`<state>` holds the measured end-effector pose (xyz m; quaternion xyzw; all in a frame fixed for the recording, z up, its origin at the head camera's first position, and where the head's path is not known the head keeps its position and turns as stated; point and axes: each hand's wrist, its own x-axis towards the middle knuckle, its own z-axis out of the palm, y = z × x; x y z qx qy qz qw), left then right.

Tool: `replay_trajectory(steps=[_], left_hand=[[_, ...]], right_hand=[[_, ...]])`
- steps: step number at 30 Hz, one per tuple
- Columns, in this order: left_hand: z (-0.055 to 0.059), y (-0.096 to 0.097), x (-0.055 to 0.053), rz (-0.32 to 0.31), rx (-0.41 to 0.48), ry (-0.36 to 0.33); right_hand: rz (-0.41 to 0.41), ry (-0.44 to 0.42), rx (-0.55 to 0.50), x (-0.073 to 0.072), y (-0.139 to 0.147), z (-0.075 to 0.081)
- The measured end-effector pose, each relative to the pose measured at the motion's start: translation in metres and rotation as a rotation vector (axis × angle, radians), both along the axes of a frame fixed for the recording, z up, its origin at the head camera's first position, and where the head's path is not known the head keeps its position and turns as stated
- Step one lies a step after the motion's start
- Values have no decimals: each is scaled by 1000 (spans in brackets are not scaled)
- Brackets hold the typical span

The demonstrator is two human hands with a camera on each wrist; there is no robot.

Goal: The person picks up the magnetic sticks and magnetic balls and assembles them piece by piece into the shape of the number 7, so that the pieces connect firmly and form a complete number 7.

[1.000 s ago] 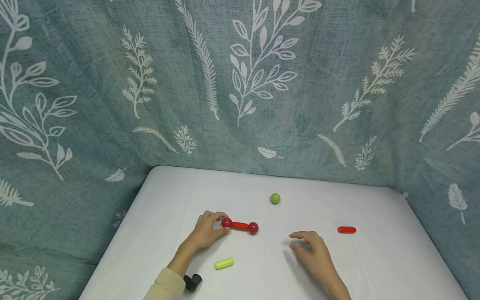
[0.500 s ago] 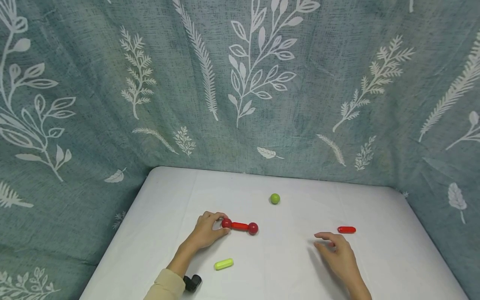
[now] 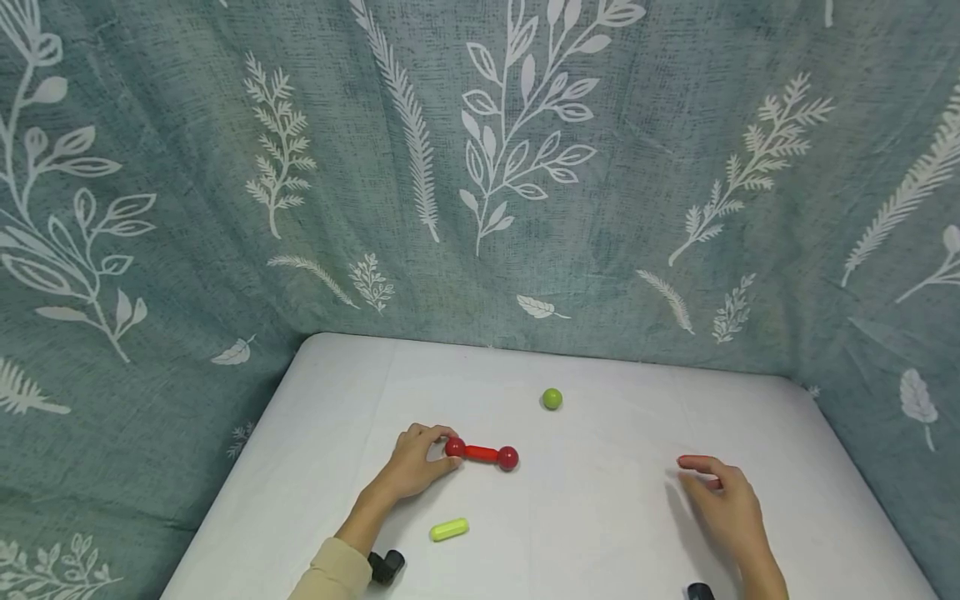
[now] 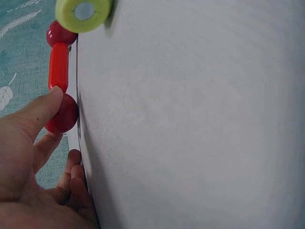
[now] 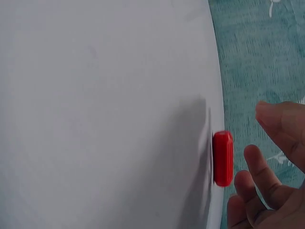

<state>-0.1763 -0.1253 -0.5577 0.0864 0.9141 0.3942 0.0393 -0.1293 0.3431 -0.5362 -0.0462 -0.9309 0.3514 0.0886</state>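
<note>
My left hand (image 3: 412, 462) holds the left end ball of a red dumbbell-shaped piece (image 3: 482, 454), a short red rod with a dark red ball at each end. In the left wrist view, the thumb rests where ball (image 4: 64, 114) and rod (image 4: 58, 67) meet. My right hand (image 3: 727, 500) hovers over a loose red rod (image 5: 223, 159), thumb and index finger apart. Its fingers are relaxed and hold nothing. From the head view, that hand largely hides the loose rod. A yellow-green rod (image 3: 449, 529) lies nearer the front, its round grey end showing in the left wrist view.
A green ball (image 3: 552, 399) sits toward the back of the white table (image 3: 600, 417). Black devices (image 3: 387, 567) show by both wrists. A teal leaf-patterned cloth (image 3: 420, 183) hangs behind and along the sides.
My right hand has moved rightward across the table to the loose red rod, its fingers still apart. The left hand and the dumbbell-shaped piece have stayed in place.
</note>
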Motion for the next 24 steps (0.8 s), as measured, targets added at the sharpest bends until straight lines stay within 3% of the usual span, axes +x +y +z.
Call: replay_trajectory(steps=[11,16,24], left_hand=[[0,0,0,7,-2,-3],[0,0,0,10,-9,-9],[0,0,0,6,-10,-10]], right_hand=[[-19,-37,69,-26,31,-4],[40,-82,97,-31,35,-7],[39,-102,151,-37,37,-11]])
